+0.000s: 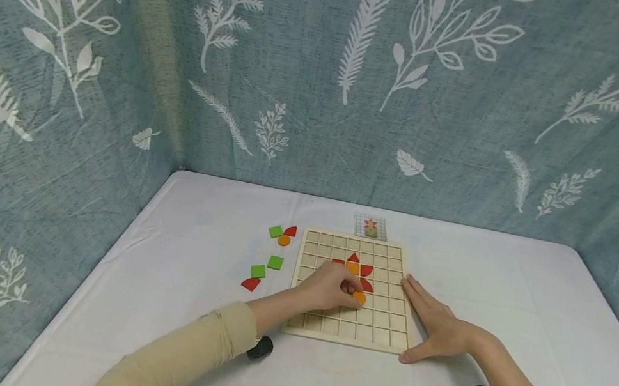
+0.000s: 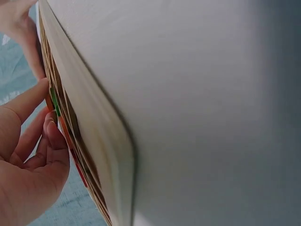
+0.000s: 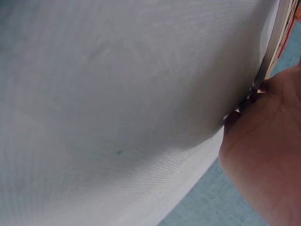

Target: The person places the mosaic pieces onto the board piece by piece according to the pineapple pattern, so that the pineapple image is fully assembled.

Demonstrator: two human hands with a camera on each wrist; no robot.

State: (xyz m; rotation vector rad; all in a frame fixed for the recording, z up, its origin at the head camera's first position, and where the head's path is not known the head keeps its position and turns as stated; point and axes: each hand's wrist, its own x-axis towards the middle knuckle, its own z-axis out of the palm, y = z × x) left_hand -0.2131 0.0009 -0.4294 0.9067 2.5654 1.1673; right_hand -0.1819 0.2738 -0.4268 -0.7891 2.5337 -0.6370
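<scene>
A square wooden grid board (image 1: 327, 330) lies on the white table. My left hand (image 1: 327, 287) is over its middle, with thumb and fingertips at an orange round piece (image 1: 359, 298). The left wrist view has this orange piece (image 2: 48, 101) pinched at the board's surface, beside a green piece (image 2: 55, 101). Just above the hand, red pieces (image 1: 366, 270) surround an orange piece (image 1: 353, 268) on the grid; the hand covers some of the pattern. My right hand (image 1: 440, 328) rests along the board's right edge, fingers extended and thumb spread at the lower right corner.
Left of the board lie loose pieces: green squares (image 1: 275, 263), red quarter-rounds (image 1: 250, 284) and an orange round (image 1: 284, 240). Behind the board is a small pattern card (image 1: 370, 227). A blue-green leaf-print curtain (image 1: 310, 90) hangs behind the table (image 1: 213, 220).
</scene>
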